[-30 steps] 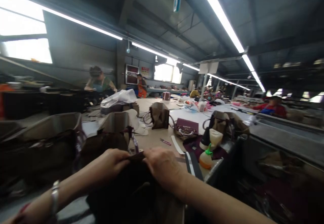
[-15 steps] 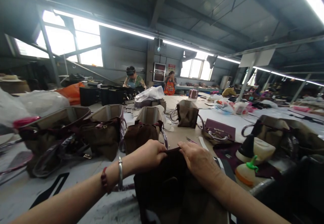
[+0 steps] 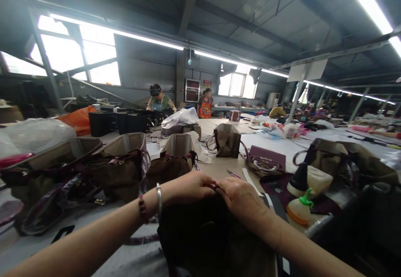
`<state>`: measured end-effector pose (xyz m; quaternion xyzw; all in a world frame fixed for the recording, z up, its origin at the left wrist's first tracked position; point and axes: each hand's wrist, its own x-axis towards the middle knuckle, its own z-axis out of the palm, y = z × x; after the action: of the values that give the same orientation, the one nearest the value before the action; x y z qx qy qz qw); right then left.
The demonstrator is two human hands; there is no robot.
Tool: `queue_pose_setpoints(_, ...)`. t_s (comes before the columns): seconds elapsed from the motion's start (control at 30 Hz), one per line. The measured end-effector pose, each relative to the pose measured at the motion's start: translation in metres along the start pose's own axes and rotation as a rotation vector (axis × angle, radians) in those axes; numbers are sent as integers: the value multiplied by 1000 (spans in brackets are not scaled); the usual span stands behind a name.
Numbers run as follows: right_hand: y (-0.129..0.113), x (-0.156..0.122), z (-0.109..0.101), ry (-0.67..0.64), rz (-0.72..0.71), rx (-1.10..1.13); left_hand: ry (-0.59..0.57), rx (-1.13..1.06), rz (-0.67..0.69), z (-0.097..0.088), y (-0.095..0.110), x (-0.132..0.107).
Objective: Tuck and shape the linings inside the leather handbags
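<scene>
Right in front of me stands a dark brown handbag [image 3: 216, 235], its inside in deep shadow. My left hand [image 3: 194, 187] pinches the bag's far top edge between thumb and fingers. Close beside it, my right hand [image 3: 241, 195] grips the same edge, fingers bent over it; the two hands' fingertips meet. A bracelet and a beaded band circle my left wrist. Just beyond the hands is another brown handbag [image 3: 172, 164] with a pale lining. A small pair of snips [image 3: 233, 174] lies on the table past my right hand.
More handbags [image 3: 117, 164] line the table on the left, with plastic-wrapped handles. At right are a purple flap piece [image 3: 267, 158], a squeeze bottle with a green cap [image 3: 300, 208], a pale container [image 3: 318, 181] and further bags [image 3: 326, 160]. Several people work farther back.
My left hand has moved right along the bag's edge, closing the gap to my right hand. The view has turned slightly, shifting the surroundings left.
</scene>
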<state>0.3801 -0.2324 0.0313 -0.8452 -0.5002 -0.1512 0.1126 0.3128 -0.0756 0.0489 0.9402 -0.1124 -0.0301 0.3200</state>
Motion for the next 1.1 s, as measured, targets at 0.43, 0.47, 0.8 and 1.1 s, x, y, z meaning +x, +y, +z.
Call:
queue_pose_setpoints(0.43,21,-46,-12,283,-55,-227,123,3,-119,24,23,12)
queue_pose_setpoints(0.47,22,-47,-11,281,-61,-214,124,7,-135,24,27,8)
queue_pose_setpoints(0.8,5,-36,-16,179,-29,-170,128,12,-177,24,46,-28)
queue_pose_setpoints(1.1,2,-23,-9,154,107,-68,138,-90,-180,25,29,-25)
